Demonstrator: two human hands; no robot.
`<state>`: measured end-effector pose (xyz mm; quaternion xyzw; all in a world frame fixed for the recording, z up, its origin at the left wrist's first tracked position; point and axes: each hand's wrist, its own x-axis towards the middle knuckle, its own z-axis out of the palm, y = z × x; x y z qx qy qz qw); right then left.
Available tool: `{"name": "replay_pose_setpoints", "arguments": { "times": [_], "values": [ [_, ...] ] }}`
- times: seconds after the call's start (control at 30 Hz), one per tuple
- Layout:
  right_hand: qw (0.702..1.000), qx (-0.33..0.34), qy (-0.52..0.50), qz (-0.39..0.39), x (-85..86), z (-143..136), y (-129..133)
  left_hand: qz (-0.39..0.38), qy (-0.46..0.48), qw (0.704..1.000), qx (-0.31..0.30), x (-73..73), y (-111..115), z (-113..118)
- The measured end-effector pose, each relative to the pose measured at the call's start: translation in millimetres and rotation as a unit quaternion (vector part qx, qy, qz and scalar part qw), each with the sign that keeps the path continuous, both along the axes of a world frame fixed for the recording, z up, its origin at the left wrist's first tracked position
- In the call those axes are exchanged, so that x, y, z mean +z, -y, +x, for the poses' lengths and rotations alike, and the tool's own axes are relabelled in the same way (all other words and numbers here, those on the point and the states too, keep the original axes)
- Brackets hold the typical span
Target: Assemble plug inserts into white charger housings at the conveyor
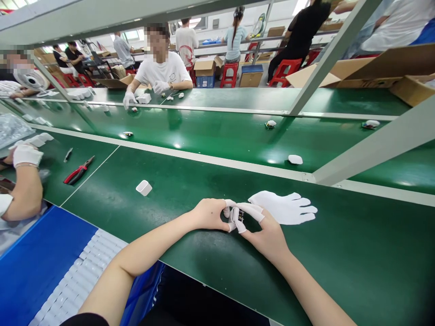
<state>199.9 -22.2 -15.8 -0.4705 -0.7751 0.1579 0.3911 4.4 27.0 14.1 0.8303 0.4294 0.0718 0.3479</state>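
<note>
In front of me, my left hand (211, 214) and my right hand (267, 233) meet around a small white plastic housing (235, 215). Dark and metallic parts show at its right side, by the right fingers. Both hands are closed on it, with white finger covers on several fingertips; the fingers partly hide it. A flat white glove (287, 208) lies on the green bench just beyond my right hand. Farther left, another white housing (144, 188) rests on the bench by itself.
Red-handled pliers (79, 171) and a small cutter-like tool (68, 155) lie left. A green conveyor (204, 131) carries small parts beyond a pale rail. Metal posts (367, 140) slant at right. A blue bin (50, 244) holds rows of white pieces. Co-workers sit left and opposite.
</note>
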Motion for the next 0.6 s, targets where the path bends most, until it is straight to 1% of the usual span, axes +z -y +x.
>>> {"name": "replay_pose_setpoints", "arguments": {
  "times": [0.07,0.13,0.27,0.33,0.4,0.47,0.5,0.6],
  "values": [
    [1.000,0.001,0.011,0.011,1.7,-1,0,-0.006,-0.005,1.000,0.000,0.5,0,0],
    [1.000,-0.004,0.017,-0.006,3.7,-2,-1,-0.007,-0.006,1.000,-0.003,1.0,-1,0],
    [0.997,0.009,0.007,-0.077,5.4,-5,-1,-0.010,-0.009,1.000,-0.007,1.7,-1,0],
    [0.993,0.021,-0.019,-0.118,4.5,-5,-1,-0.006,-0.007,1.000,-0.002,0.8,0,-1],
    [0.983,0.018,-0.061,-0.170,3.5,-3,-2,0.019,0.010,1.000,-0.004,-1.2,1,-1],
    [0.964,0.004,-0.131,-0.230,3.5,-1,-2,0.061,0.039,0.997,-0.021,-4.1,3,-2],
    [0.949,0.006,-0.170,-0.265,4.3,0,-3,0.082,0.056,0.995,-0.032,-5.7,4,-2],
    [0.891,0.033,-0.274,-0.360,10.0,2,-4,0.124,0.110,0.985,-0.046,-9.2,8,-1]
  ]
}}
